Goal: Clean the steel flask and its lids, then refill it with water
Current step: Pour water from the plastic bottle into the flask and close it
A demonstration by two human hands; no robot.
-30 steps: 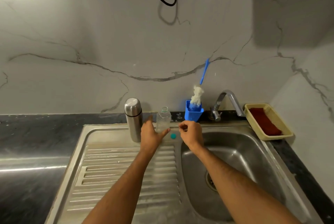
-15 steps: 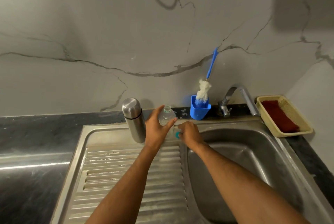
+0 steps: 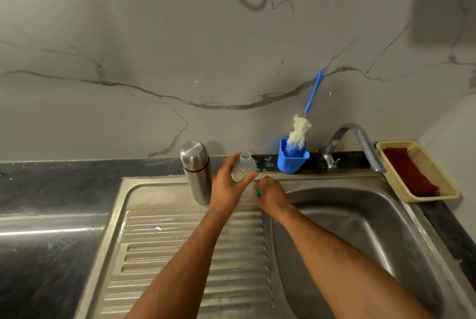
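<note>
Fingers of the left hand (image 3: 226, 184) curled round a clear bottle (image 3: 243, 166), uncapped and tilted, over the back edge of the drainboard (image 3: 180, 241). Just beside it, the right hand (image 3: 270, 192) lay knuckles-up on the sink rim with a teal cap (image 3: 257, 192) at its fingertips (whether that grip pinched the cap or only rested on it, I could not tell). Left of the bottle stood the flask (image 3: 197, 172), upright and lidded, near the drainboard's back edge. A blue cup (image 3: 292, 157) with a brush (image 3: 300, 130) stood at the counter's back edge, the tap (image 3: 355, 141) right of it, a beige basket (image 3: 417, 172) at the right end.
</note>
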